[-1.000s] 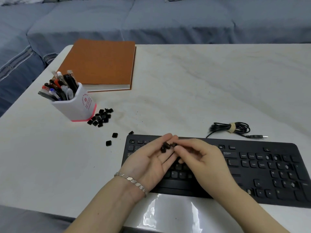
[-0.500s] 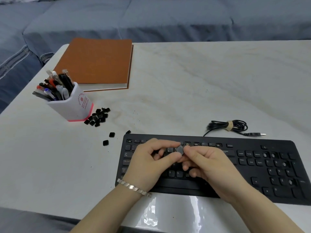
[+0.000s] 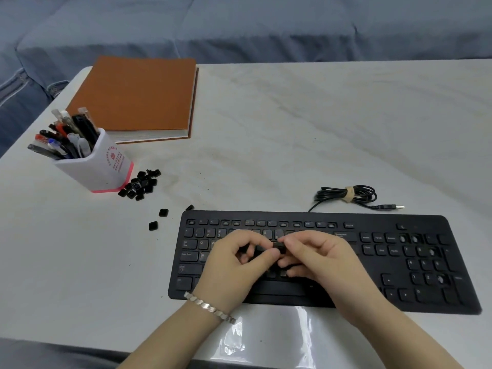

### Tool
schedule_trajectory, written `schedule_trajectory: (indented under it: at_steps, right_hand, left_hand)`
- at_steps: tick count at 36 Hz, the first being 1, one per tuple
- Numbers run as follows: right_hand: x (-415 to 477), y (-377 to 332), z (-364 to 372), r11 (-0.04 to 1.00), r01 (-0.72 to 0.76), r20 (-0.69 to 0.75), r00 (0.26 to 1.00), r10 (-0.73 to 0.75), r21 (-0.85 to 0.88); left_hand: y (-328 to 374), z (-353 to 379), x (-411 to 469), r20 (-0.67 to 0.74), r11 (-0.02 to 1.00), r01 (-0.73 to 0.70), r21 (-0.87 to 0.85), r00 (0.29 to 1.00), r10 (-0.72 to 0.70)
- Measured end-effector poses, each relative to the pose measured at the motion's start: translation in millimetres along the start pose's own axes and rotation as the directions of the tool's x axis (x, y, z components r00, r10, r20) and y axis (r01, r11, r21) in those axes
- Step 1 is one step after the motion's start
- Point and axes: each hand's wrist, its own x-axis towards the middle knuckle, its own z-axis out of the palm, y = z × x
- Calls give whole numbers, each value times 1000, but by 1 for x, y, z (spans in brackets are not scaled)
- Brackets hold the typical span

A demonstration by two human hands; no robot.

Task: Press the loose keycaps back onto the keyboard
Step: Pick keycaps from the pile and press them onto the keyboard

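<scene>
Both hands sit over the middle of the keyboard (image 3: 423, 225), above its letter rows, with one small black keycap (image 3: 278, 245) held between them. The right hand (image 3: 324, 265) pinches it with thumb and forefinger, its other fingers curled loosely underneath. The left hand (image 3: 234, 270) is curled in too, its thumb tip and forefinger closing on the same cap from the other side. Whether that palm holds further caps I cannot tell.

The rest of the loose caps lie off the keyboard's far left corner. A pile (image 3: 141, 185) sits well out from that corner, against a pen cup (image 3: 98, 166). Two singles (image 3: 163, 212) lie just left of the corner, and one (image 3: 189, 208) lies right at the top edge. Several gaps show among the keys, most plainly in the number pad at the keyboard's right end.

A cap like this is probably very light, hard plastic, hollow underneath, and smooth enough to squirt out of a tight pinch. It is best held by two opposite side walls with the printed face up, so the underside can be seen and lined up. The clips inside are likely thin, so it should be set square over its post and then pushed straight down with a flat fingertip on the top face. Forcing it on tilted could bend a clip or leave the key sitting crooked. A cap that gets dropped may bounce across the surface (image 3: 292, 142) or lodge between keys.
</scene>
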Motion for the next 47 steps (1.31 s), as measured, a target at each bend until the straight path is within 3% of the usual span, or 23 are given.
schedule_trajectory:
  at_steps: [8, 14, 17, 22, 32, 40, 47]
  right_hand:
    - [-4, 16, -26, 975, 10, -84, 996, -29, -223]
    - [0, 7, -68, 970, 76, -246, 960, -133, -229]
    - [0, -1, -81, 961, 110, -269, 946, -179, -253]
    - [2, -4, -86, 957, 83, -246, 957, -154, -277]
    - [5, 10, -93, 785, 103, -242, 920, -309, -610]
    - [-2, 12, -95, 570, 217, -75, 892, -445, -792]
    - [-2, 27, -85, 565, 238, -25, 908, -418, -790]
  left_hand:
    - [-5, 19, -3, 108, 992, 46, 119, 992, -59]
    - [-21, 13, 0, 28, 962, 267, -66, 964, -265]
    - [-25, 6, 2, -12, 958, 270, -96, 962, -273]
    - [-19, 1, 1, -18, 957, 222, -187, 973, -229]
    - [-14, -1, -3, -37, 930, 218, -295, 970, -239]
    - [-23, -4, -6, -69, 944, 261, -203, 958, -280]
    - [-21, -5, -9, -117, 961, 238, -140, 960, -255]
